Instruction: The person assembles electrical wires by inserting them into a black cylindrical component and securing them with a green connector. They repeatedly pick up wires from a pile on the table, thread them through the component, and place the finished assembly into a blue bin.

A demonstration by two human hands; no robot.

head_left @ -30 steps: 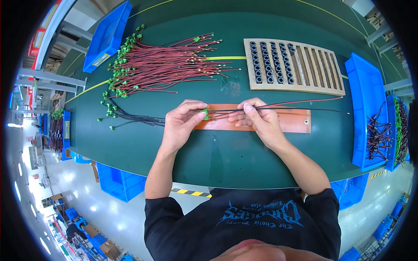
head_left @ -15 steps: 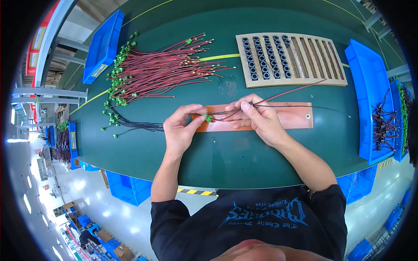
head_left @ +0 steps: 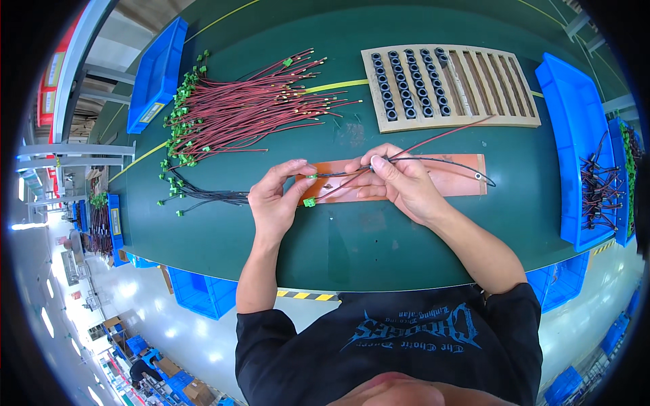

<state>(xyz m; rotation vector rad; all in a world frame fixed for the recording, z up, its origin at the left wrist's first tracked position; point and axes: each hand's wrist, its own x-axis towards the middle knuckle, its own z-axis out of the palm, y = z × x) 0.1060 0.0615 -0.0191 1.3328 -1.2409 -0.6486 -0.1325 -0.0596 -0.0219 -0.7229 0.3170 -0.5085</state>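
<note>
The left hand point(head_left: 271, 199) has its thumb and index finger closed in a pinch on a small green connector point(head_left: 312, 176), which sits right at the fingertips with only part of it showing. From it a black wire point(head_left: 440, 160) runs rightward to the right hand point(head_left: 409, 189), passes through the grip there and bends round in a long loop beyond the knuckles, its tip turned back toward the person. The right thumb lies pressed against the index finger, gripping that wire together with a red wire point(head_left: 447, 134) where the two cross; the other right fingers are loosely curled below. Something dark shows at this pinch, too small to make out. The red wire slants up and away past the right hand, and its near end carries a second green connector point(head_left: 309, 202), which is below the left fingertips and apart from them. Under both hands, on the green table point(head_left: 406, 260), lies an orange-brown strip point(head_left: 467, 187). To the left of the left hand is a bundle of black wires point(head_left: 215, 195), with a broad heap of red wires point(head_left: 250, 101) farther off. Beyond the right hand stands a wooden rack point(head_left: 460, 122) holding rows of black rings point(head_left: 409, 113)
</note>
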